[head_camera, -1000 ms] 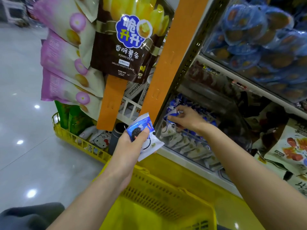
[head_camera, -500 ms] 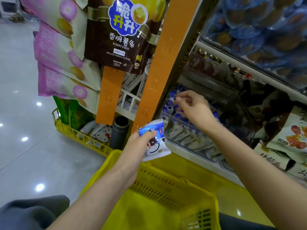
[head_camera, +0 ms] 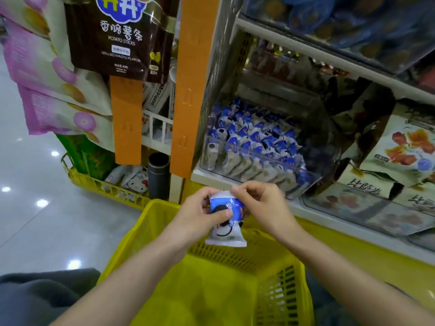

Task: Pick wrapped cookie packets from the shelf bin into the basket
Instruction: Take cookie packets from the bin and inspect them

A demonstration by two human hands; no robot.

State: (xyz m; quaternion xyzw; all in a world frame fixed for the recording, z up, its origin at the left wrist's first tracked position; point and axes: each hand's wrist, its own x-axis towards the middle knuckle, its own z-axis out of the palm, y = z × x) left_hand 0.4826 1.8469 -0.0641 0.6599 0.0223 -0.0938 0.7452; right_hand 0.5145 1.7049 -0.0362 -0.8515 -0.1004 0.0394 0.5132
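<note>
A clear shelf bin (head_camera: 306, 178) holds several blue-and-white wrapped cookie packets (head_camera: 254, 142). Below it a yellow plastic basket (head_camera: 146, 231) stands open, its inside bare where visible. My left hand (head_camera: 200, 217) grips a stack of cookie packets (head_camera: 227, 228) above the basket's far rim, thumb across the blue front. My right hand (head_camera: 261, 205) has come against the same stack and pinches its top edge; whether it holds a packet of its own I cannot tell.
An orange shelf post (head_camera: 190, 90) rises left of the bin. Snack bags (head_camera: 113, 36) hang at upper left. A low yellow rack (head_camera: 103, 184) with a dark cylinder (head_camera: 159, 175) stands behind the basket. More snack packs (head_camera: 400, 149) fill the shelf at right.
My right hand left the bin and came down to meet my left hand. The left hand lowered the packets over the basket. The view tilted down.
</note>
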